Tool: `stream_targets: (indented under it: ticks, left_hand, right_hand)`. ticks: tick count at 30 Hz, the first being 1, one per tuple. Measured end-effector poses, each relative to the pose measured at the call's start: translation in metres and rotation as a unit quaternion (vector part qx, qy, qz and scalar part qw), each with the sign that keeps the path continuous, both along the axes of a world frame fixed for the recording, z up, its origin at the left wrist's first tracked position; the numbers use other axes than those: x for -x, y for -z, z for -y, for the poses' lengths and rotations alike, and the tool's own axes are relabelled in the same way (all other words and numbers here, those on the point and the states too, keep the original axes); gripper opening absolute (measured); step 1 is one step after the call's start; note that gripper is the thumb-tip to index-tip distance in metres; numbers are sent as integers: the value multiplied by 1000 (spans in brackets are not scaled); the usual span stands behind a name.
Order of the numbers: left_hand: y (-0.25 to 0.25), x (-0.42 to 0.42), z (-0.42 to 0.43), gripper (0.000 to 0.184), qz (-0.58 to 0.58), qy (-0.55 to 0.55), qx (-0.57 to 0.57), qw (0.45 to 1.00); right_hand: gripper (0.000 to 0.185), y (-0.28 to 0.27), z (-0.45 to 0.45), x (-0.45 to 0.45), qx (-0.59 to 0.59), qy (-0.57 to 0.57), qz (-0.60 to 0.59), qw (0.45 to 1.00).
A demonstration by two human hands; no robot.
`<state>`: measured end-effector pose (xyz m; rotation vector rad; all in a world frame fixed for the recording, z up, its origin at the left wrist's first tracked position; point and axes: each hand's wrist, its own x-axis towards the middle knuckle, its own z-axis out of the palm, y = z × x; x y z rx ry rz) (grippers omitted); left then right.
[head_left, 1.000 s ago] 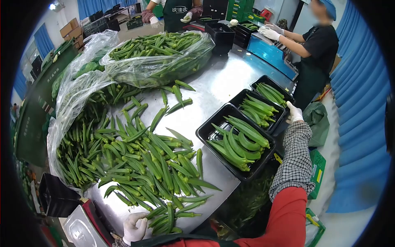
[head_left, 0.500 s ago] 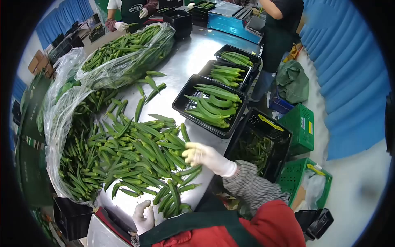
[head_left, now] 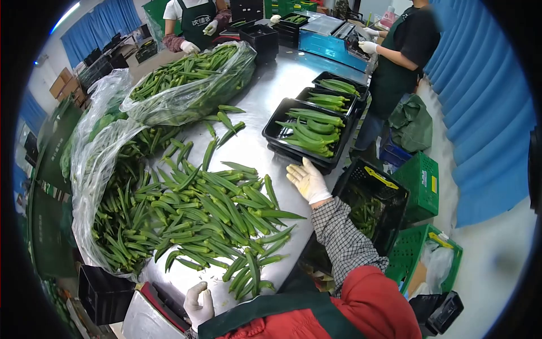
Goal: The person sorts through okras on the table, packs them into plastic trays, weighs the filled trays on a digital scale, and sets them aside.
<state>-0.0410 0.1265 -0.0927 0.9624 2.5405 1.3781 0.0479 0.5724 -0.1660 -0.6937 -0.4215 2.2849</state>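
Note:
Loose okra (head_left: 209, 209) is heaped on the metal table (head_left: 265, 104). My right hand (head_left: 309, 179), in a white glove, is over the table just in front of the nearest black tray (head_left: 275, 129), fingers spread, holding nothing. That tray holds a row of okra (head_left: 313, 133) and sits on another black tray. Two more trays of okra (head_left: 329, 100) stand behind it. My left hand (head_left: 199, 305), also gloved, is at the table's front edge left of the nearest okra, its fingers curled; whether anything is in them is too small to tell.
A plastic bag of okra (head_left: 186, 90) lies at the back left. A blue machine (head_left: 333, 48) stands at the far end. One person (head_left: 403, 51) is at the right, another (head_left: 195, 22) at the back. A black crate (head_left: 389, 195) and green crates (head_left: 420, 186) stand right of the table.
My right hand was at the far trays, came back over the okra heap, and is now before the nearest tray, fingers spread. That nearest tray now sits farther back, on another tray.

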Motion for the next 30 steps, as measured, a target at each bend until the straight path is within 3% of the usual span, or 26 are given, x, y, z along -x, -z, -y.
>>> stream_targets:
  ticks: [2,4,6,7,17,20,21,22,23,25,26,28,29,30]
  left_hand:
    - [-2,0,2,18,2,-4,6,1000]
    - [-4,-1,3,15,20,-21,10,1000]
    - [-8,-2,2,14,39,-38,13,998]
    - [-11,-3,1,14,50,-45,16,998]
    - [-33,1,3,18,73,-50,67,994]
    - [-44,0,7,24,113,-62,91,988]
    - [-40,5,7,19,21,-60,88,994]
    - [-38,7,6,15,-71,-66,94,991]
    - [-43,6,5,15,-38,-97,91,990]
    - [-60,12,8,16,-28,-133,86,987]
    - [-68,19,12,17,-53,-135,86,986]
    - [-87,37,21,19,-107,-158,78,979]
    - [-96,47,32,22,-130,-168,91,973]
    - [-104,61,42,25,-154,-169,100,968]
  right_hand:
    - [51,-9,-19,4,8,6,29,1000]
    - [68,-7,-44,10,4,8,48,999]
    - [98,-8,-67,16,-27,9,55,998]
    - [101,-8,-79,21,-23,22,68,997]
    - [99,-4,-188,39,-73,-7,142,987]
    - [85,-12,-206,41,-61,-34,109,992]
    - [84,1,-225,38,-58,-70,77,993]
    - [85,5,-228,36,-134,-87,77,984]
    - [84,-15,-218,41,-44,-67,104,991]
    - [78,21,-244,30,-77,-118,74,987]
    - [80,-4,-217,38,-92,-96,161,978]
    - [89,7,-207,36,-191,-172,228,939]
    - [66,-1,-181,41,-220,-169,301,912]
    - [34,21,-192,38,-244,-330,144,901]
